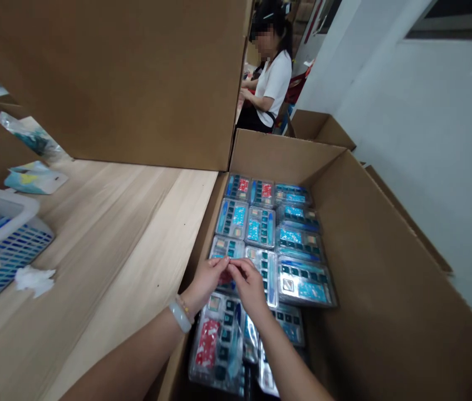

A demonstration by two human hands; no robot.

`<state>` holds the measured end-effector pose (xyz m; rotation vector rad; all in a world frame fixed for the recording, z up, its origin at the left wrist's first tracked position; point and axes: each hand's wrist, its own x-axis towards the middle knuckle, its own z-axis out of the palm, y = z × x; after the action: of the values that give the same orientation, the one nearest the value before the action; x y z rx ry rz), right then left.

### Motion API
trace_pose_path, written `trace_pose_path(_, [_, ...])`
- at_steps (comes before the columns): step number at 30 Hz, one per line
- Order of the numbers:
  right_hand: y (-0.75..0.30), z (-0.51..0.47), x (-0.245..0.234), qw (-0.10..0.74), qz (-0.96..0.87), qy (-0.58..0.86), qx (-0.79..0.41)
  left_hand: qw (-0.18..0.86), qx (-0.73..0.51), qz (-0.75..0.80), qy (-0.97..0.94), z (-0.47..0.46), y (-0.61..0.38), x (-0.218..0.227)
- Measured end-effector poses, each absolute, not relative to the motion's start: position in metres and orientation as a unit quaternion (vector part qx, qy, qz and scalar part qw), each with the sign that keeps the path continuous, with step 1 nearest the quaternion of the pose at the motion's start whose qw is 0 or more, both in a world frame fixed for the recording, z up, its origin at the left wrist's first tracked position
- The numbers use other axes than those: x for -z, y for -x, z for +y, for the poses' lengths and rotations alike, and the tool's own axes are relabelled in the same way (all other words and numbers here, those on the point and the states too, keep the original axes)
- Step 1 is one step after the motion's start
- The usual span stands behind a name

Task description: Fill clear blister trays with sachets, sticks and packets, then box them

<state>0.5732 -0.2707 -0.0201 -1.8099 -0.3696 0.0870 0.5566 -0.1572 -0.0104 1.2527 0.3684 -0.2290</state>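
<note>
My left hand (pixel 210 279) and my right hand (pixel 247 283) meet over an open cardboard box (pixel 369 267), thumbs and fingertips pinched together. Whatever is between the fingers, if anything, is too small or hidden to make out. Below them, rows of clear plastic cases (pixel 304 280) fill much of the box, with blue or red printed pieces, dark square pieces and blue pen-like sticks inside. A case with a red piece (pixel 208 342) lies near my left wrist. Part of another case is covered by my hands.
A wooden table (pixel 136 234) runs along the box's left side. On it are a white and blue plastic basket (pixel 14 250), a crumpled tissue (pixel 34 280) and a light-blue packet (pixel 35 178). A tall cardboard panel (pixel 136 83) stands behind. Another person (pixel 275 81) sits beyond; a white wall (pixel 440 139) is at right.
</note>
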Motion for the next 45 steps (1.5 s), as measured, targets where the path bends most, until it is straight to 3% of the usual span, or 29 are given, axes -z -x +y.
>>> trace_pose_path(5, [-0.552,-0.294,0.019,0.591,-0.124,0.797,-0.019,0.834,0.198,0.198,-0.475,-0.181,-0.539,0.006])
trace_pose_path(9, [-0.547,-0.316,0.017,0.535,-0.135,0.834,0.020,0.774,0.267,0.176,-0.547,-0.197,-0.545,0.008])
trace_pose_path(11, [-0.542,-0.329,0.016,0.529,-0.107,0.841,0.039,0.678,0.242,0.126,-0.682,-0.199,-0.561,0.009])
trace_pose_path(16, [-0.516,-0.364,0.023,0.541,0.018,0.840,0.040,0.338,-0.033,0.034,-0.940,-0.175,-0.636,0.020])
trace_pose_path(21, [-0.488,-0.388,0.041,0.559,0.053,0.827,-0.008,0.151,0.015,0.012,-0.988,-0.161,-0.689,0.057])
trace_pose_path(29, [-0.481,-0.389,0.066,0.521,0.068,0.851,0.025,0.106,-0.039,0.016,-0.993,-0.165,-0.691,0.085])
trace_pose_path(33, [-0.470,-0.347,0.072,0.478,-0.067,0.874,0.061,0.110,-0.052,0.015,-0.992,-0.165,-0.691,0.084])
trace_pose_path(38, [-0.450,-0.293,0.091,0.358,-0.300,0.869,0.161,0.105,-0.054,0.014,-0.993,-0.164,-0.691,0.084])
trace_pose_path(45, [-0.448,-0.276,0.102,0.252,-0.399,0.873,0.125,0.106,-0.055,0.006,-0.993,-0.163,-0.692,0.090])
